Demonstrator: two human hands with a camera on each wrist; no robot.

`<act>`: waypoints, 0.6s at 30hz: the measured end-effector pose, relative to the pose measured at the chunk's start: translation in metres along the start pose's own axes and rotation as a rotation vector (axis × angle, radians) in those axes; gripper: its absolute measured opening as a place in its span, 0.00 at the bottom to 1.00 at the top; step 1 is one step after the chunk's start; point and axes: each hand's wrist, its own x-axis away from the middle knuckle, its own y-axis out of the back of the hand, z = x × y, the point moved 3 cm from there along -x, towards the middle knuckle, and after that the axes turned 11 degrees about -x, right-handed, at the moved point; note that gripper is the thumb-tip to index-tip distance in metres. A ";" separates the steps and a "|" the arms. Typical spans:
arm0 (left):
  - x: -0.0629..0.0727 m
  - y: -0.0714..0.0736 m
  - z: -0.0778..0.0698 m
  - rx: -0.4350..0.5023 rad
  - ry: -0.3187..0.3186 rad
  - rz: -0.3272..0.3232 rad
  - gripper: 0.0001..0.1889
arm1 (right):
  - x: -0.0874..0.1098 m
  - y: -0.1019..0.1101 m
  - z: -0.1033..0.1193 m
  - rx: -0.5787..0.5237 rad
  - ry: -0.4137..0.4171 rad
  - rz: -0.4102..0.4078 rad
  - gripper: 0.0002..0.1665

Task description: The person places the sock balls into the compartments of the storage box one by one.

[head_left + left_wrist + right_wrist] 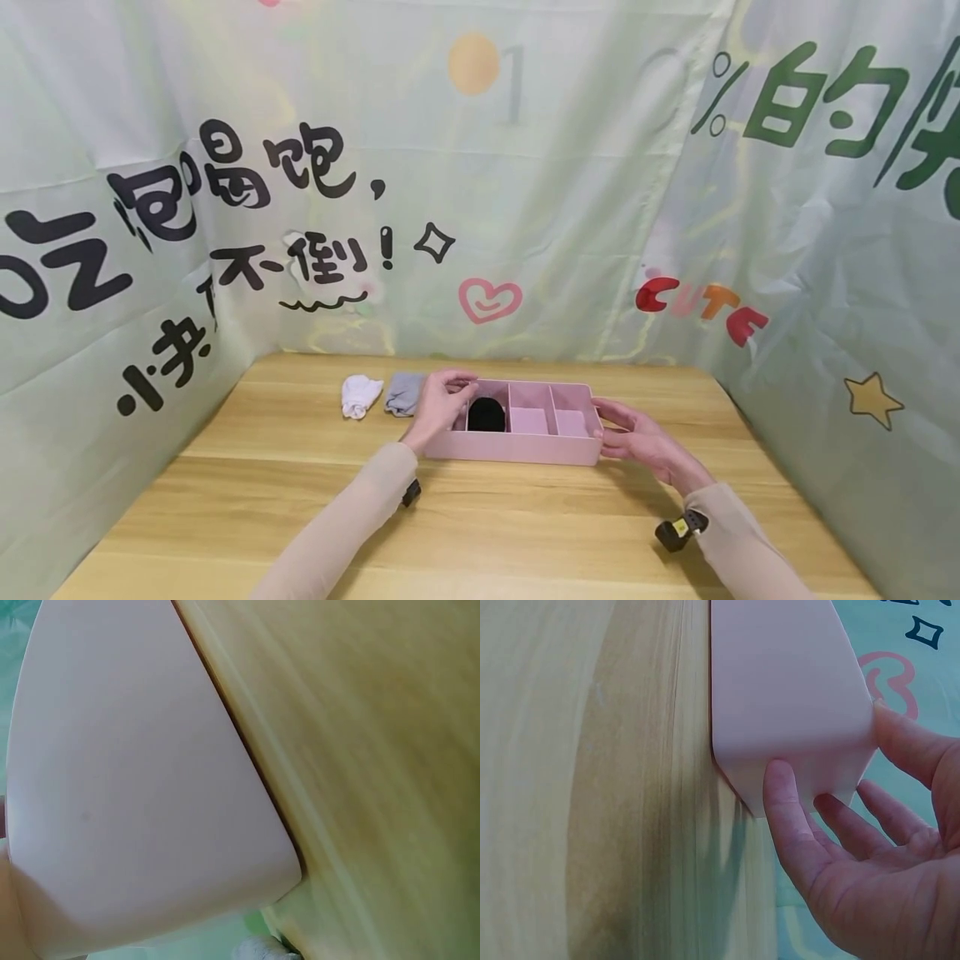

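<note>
Organizer box (517, 448) of pink plastic sits upright on the wooden counter (525, 525), toward its far side, with a black bundle (487, 415) (rolled fabric, most likely) in one section and two more compartments (529, 419) to the right of that. The box should prove light and stiff, its smooth walls perhaps a little slippery; the two short ends look like the surest places to take hold, while the bundle is probably soft and hard to damage. The left hand (442, 404) covers the box's left end, fingers bent over the rim, though whether it pinches the wall I cannot tell. At the opposite end the right hand (641, 437) is spread, its fingers touching the box without closing round it. Left of the box lie a grey cloth (402, 394) and, farther out, a white cloth (361, 395) (socks, perhaps). Behind hangs a printed curtain (570, 208). Only the head view looks into the compartments; the right wrist view shows separate fingertips against the end wall, and the left wrist view mostly blank outer wall, with a sliver of hand.
</note>
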 end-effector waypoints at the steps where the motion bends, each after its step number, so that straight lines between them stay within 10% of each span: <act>1: 0.000 0.000 0.000 -0.001 -0.009 -0.006 0.08 | 0.000 0.000 0.000 -0.002 0.001 -0.001 0.43; 18: 0.001 0.027 0.012 0.059 0.050 -0.122 0.06 | 0.000 0.001 0.000 -0.023 0.014 0.026 0.43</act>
